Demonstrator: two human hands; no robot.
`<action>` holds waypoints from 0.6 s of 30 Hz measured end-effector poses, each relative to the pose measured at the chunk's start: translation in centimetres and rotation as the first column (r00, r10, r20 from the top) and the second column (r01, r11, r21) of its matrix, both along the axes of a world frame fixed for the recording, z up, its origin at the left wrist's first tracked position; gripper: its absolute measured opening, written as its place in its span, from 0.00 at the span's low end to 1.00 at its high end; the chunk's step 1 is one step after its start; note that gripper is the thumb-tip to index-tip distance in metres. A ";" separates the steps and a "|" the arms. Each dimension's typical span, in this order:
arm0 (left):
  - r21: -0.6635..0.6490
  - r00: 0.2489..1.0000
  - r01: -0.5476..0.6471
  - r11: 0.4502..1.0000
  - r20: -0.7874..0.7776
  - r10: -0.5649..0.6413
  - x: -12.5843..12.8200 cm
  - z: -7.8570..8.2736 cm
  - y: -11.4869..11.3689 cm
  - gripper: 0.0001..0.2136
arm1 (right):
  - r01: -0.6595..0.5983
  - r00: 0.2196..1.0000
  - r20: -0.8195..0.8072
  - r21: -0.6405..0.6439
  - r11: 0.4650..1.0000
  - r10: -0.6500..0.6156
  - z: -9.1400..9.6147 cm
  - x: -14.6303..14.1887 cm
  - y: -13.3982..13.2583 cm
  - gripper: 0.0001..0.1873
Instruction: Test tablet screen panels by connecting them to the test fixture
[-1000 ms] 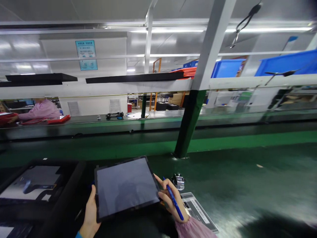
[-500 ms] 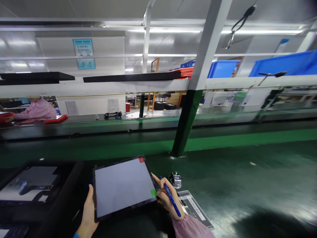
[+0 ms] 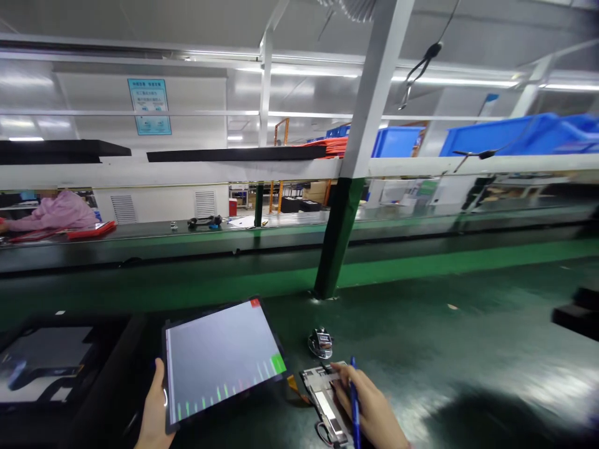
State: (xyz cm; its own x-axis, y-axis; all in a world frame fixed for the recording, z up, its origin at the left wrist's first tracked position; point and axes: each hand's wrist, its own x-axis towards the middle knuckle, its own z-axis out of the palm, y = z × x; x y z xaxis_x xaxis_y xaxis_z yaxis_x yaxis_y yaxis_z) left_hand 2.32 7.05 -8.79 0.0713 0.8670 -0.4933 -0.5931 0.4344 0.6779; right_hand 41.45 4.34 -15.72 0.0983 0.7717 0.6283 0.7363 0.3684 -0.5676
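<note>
My left hand (image 3: 156,405) grips a flat display panel (image 3: 219,358) by its left edge and holds it tilted up. The panel is lit pale grey, with a red patch at the top right corner, a green patch at the lower right and short coloured lines along the bottom. A blue pen (image 3: 354,402) sits in my right hand (image 3: 369,405), whose fingertips touch a flat metal-and-white circuit assembly (image 3: 326,399) on the bench. An orange flex strip (image 3: 298,388) lies between panel and assembly. Just behind stands a small chrome tally counter (image 3: 321,343).
On the left, a black tray (image 3: 112,368) holds another panel (image 3: 51,352). A slanted post (image 3: 339,237) rises from the green bench (image 3: 421,324). A black object (image 3: 578,315) is at the right edge. Across the way, a person in a pink sleeve (image 3: 65,212) sits by red folders (image 3: 92,231).
My right hand has left the panel's right edge and moved right and down onto the circuit assembly, keeping the pen. Coloured lines have appeared along the panel's bottom. The view has shifted slightly right.
</note>
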 end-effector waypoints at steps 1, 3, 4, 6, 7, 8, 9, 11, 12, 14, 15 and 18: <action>0.006 1.000 -0.002 1.000 -0.010 0.002 -0.1 -0.1 0.1 0.31 | -0.022 0.995 0.102 0.016 1.000 0.021 -0.4 0.4 -0.1 0.06; 0.030 1.000 0.012 0.999 -0.029 -0.011 -0.2 -0.5 0.2 0.30 | -0.034 0.956 0.292 0.071 0.997 0.012 -0.8 0.7 -0.1 0.13; 0.047 0.999 0.008 0.999 -0.043 -0.006 -0.2 -0.6 0.2 0.30 | -0.030 0.929 0.369 0.098 0.995 -0.008 -0.9 0.6 -0.1 0.14; 0.070 0.998 -0.021 0.997 -0.062 0.026 -0.1 -0.8 0.2 0.28 | -0.016 0.889 0.456 0.124 0.992 -0.042 -0.9 0.4 0.0 0.16; 0.079 0.997 -0.034 0.996 -0.060 0.039 -0.1 -0.9 0.2 0.27 | -0.008 0.875 0.481 0.118 0.993 -0.050 -0.8 0.3 0.0 0.16; 0.085 0.997 -0.044 0.995 -0.052 0.049 -0.1 -0.9 0.2 0.27 | 0.004 0.865 0.498 0.107 0.994 -0.057 -0.8 0.2 0.0 0.17; 0.088 0.998 -0.047 0.995 -0.040 0.051 -0.1 -0.9 0.2 0.27 | 0.020 0.858 0.509 0.093 0.995 -0.065 -0.7 0.1 0.0 0.18; 0.079 0.999 -0.036 0.996 -0.017 0.037 -0.2 -1.0 0.2 0.26 | 0.057 0.849 0.522 0.058 0.997 -0.079 -0.7 0.1 0.1 0.18; 0.079 0.999 -0.040 0.996 -0.016 0.042 -0.3 -1.1 0.3 0.26 | 0.074 0.848 0.524 0.045 0.996 -0.087 -0.9 0.1 0.1 0.18; 0.081 0.998 -0.055 0.995 -0.022 0.057 -0.5 -1.2 0.4 0.25 | 0.086 0.848 0.522 0.040 0.996 -0.094 -1.3 0.3 0.3 0.19; 0.075 0.998 -0.055 0.996 -0.018 0.057 -0.6 -1.2 0.4 0.25 | 0.083 0.852 0.515 0.046 0.995 -0.095 -1.5 0.3 0.4 0.19; 0.037 0.999 -0.047 0.998 0.015 0.047 -0.7 -1.2 0.3 0.28 | 0.068 0.891 0.444 0.086 0.994 -0.099 -1.7 0.2 0.6 0.18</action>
